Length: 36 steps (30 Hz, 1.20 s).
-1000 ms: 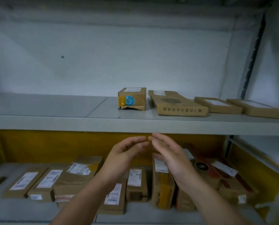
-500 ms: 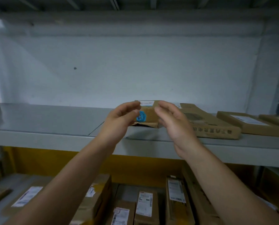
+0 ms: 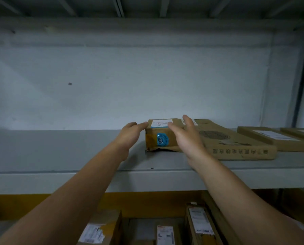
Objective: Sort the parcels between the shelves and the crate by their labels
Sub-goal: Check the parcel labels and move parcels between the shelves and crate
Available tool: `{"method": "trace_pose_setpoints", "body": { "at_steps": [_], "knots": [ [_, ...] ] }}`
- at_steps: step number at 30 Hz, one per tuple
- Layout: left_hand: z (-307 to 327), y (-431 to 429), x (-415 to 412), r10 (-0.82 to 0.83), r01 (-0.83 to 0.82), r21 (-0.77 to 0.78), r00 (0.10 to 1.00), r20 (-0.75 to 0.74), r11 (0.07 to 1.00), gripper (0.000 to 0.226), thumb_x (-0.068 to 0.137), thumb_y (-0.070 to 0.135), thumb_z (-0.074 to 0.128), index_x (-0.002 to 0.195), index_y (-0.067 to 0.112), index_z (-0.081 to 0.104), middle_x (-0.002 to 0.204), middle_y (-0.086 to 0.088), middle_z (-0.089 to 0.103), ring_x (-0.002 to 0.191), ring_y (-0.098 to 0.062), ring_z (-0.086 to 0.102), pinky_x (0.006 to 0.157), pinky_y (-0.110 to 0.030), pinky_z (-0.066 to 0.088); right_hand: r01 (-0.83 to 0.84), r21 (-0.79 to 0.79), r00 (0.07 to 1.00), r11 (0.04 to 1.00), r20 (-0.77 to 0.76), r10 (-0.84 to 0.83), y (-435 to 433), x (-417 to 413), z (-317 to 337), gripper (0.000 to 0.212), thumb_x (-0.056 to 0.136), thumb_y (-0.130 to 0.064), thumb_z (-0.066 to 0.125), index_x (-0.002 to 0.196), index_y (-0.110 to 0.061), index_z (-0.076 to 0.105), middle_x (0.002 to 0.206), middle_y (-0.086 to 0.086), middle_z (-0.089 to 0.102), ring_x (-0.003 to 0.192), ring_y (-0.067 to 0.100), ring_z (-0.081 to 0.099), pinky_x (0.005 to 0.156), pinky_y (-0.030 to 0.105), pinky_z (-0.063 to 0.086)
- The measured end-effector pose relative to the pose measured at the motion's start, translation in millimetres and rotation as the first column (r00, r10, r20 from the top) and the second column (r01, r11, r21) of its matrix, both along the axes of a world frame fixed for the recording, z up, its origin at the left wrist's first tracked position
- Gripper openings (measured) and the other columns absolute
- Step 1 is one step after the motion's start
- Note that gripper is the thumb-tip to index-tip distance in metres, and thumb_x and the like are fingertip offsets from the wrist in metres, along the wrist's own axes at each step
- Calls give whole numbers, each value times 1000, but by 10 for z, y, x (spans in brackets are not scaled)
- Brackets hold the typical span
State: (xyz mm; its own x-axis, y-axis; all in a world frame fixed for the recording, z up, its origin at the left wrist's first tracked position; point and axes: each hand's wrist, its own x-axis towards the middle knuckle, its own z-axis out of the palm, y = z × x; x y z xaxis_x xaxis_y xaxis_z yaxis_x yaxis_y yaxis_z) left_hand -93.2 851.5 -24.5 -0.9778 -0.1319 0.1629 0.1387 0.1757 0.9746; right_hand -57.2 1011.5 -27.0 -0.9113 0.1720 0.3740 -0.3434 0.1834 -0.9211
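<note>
Getting hold of the small parcel [image 3: 161,138]
The left hand [image 3: 130,132] and right hand [image 3: 185,138], fingers straight, sit one each side of it on the shelf [image 3: 59,151]. Press both sides evenly, then lift.

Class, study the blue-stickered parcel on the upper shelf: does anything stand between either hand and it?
Nothing visible does. The left hand is at the small parcel's upper left corner and the right hand is in front of its right side, both open. A flat carton lies close on the parcel's right, not between.
</note>
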Motion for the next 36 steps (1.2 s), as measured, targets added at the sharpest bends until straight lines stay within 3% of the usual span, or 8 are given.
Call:
{"method": "trace_pose_setpoints", "body": {
  "at_steps": [5, 9, 11, 14, 20, 24, 28, 36],
  "knots": [
    [4, 37, -183, -144, 145, 0, 988, 46, 990, 47, 93, 43, 56, 131, 14, 54, 127, 2, 56, 112, -16, 53, 97, -30, 43, -12, -77, 997, 997, 76, 18, -94, -68, -30, 63, 98, -37, 53, 152, -26, 24, 149, -4, 40, 117, 10, 48, 75, 15, 39],
    [-36, 22, -162, -200, 199, 82, 980, 5, 977, 30, 96, 26, 53, 123, 14, 60, 113, -2, 68, 98, -11, 64, 90, -28, 50, -49, -154, 998, 987, 24, 53, -130, -92, -94, 16, 99, -30, 53, 114, -33, 53, 109, -16, 62, 90, -2, 59, 62, 12, 44],
    [-41, -41, -118, -225, 228, 132, 974, -41, 965, 29, 96, 16, 52, 124, 17, 59, 114, 1, 69, 96, -8, 63, 81, -24, 50, -70, -166, 997, 984, -29, 66, -128, -98, -124, 11, 99, -31, 53, 106, -38, 57, 108, -17, 65, 97, 0, 61, 71, 16, 47],
    [-51, -151, -17, -226, 242, 187, 969, -105, 952, 39, 93, 5, 53, 128, 22, 52, 118, 2, 66, 95, -7, 63, 68, -18, 49, -79, -201, 995, 976, -71, 66, -107, -94, -156, 20, 97, -29, 56, 117, -33, 58, 109, -13, 67, 98, 0, 62, 74, 17, 47],
    [-124, -325, 128, -271, 299, 227, 952, -146, 927, 54, 85, -9, 56, 118, 32, 48, 121, -1, 63, 106, -20, 63, 79, -33, 55, -86, -272, 994, 958, -82, 66, -88, -126, -167, 16, 94, -17, 59, 109, -11, 60, 102, 0, 74, 90, 10, 71, 70, 22, 54],
    [-153, -381, 168, -309, 328, 180, 943, -125, 927, 59, 80, -16, 58, 114, 30, 43, 122, 0, 59, 109, -19, 60, 71, -26, 58, -79, -162, 993, 984, -102, 62, -85, -97, -184, 9, 92, -20, 63, 100, -15, 64, 99, -3, 74, 95, 14, 70, 76, 28, 54],
    [-189, -380, 186, -290, 301, 81, 949, -122, 950, 53, 80, -18, 58, 113, 20, 42, 115, 3, 60, 108, -12, 59, 68, -21, 57, -105, -256, 991, 961, -112, 78, -69, -109, -192, 12, 90, -12, 64, 100, -15, 59, 95, -1, 75, 89, 12, 72, 68, 23, 53],
    [-187, -368, 212, -277, 281, 30, 956, -98, 959, 48, 81, -18, 56, 116, 12, 41, 111, 5, 61, 96, -9, 60, 69, -22, 58, -107, -274, 991, 956, -112, 78, -49, -150, -209, 13, 87, -7, 66, 97, -14, 61, 95, 1, 75, 93, 18, 71, 81, 32, 54]
  ]
}}
